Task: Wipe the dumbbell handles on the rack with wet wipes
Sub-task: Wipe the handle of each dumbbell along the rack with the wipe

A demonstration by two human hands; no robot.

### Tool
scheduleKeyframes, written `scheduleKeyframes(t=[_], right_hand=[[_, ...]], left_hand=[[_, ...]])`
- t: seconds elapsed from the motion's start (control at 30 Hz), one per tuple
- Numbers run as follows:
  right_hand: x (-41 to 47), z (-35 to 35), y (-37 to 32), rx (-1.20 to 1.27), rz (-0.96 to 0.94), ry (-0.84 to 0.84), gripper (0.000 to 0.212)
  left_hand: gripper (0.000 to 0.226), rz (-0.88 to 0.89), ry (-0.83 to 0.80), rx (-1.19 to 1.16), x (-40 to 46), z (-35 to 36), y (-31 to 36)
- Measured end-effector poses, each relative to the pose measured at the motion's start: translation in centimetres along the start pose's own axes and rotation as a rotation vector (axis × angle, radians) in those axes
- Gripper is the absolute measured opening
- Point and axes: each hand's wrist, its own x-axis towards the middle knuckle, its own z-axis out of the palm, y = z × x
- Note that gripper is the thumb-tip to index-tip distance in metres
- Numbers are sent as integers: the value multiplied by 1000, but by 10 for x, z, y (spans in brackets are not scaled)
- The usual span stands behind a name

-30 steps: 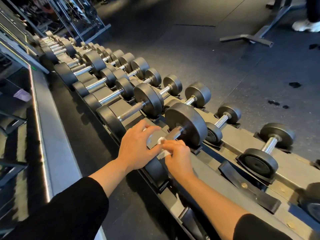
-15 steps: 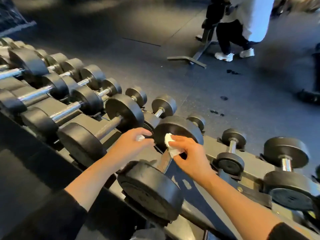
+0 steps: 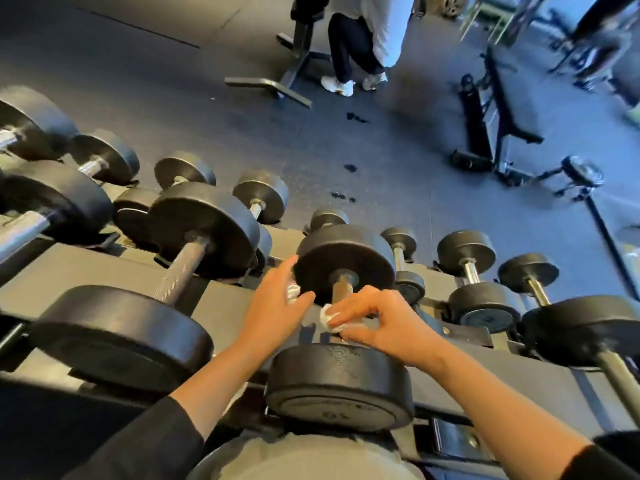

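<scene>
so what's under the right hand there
A crumpled white wipe, pinched in the right hand over the dumbbell handle. Only the handle's top end shows; the rest is covered by the hand and wipe.

Dumbbells (image 3: 341, 341) lie side by side on the rack (image 3: 86, 268), with a bench (image 3: 491, 116) on the floor (image 3: 242, 116) behind.

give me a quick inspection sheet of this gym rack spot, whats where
surface: sloped rack holding rows of black dumbbells
job's things: white wipe on the handle of the middle dumbbell
clutter: dark spots on the floor
hands: right hand pinches the wipe at the handle; left hand beside it, something white under its fingers
cables: nothing seen
surroundings: bench, a person's legs by a stand
</scene>
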Motion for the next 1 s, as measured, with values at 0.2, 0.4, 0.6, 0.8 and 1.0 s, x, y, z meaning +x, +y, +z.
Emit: scheduleKeyframes(t=[0.2,0.4,0.6,0.8,1.0], right_hand=[[-11,-12,-10,209,141,-208,14],[22,-3,-30,-83,129,63,30],[54,12,-31,-796,39,-148,32],[44,11,-30,-808,32,-191,28],[37,9,-34,-715,74,-249,31]], left_hand=[[66,57,-14,-28,-3,8,-23],[75,38,-16,1,-3,15,-40],[76,90,-1,8,-9,16,-49],[82,129,-6,63,-9,15,-49],[82,115,0,51,-10,14,-46]])
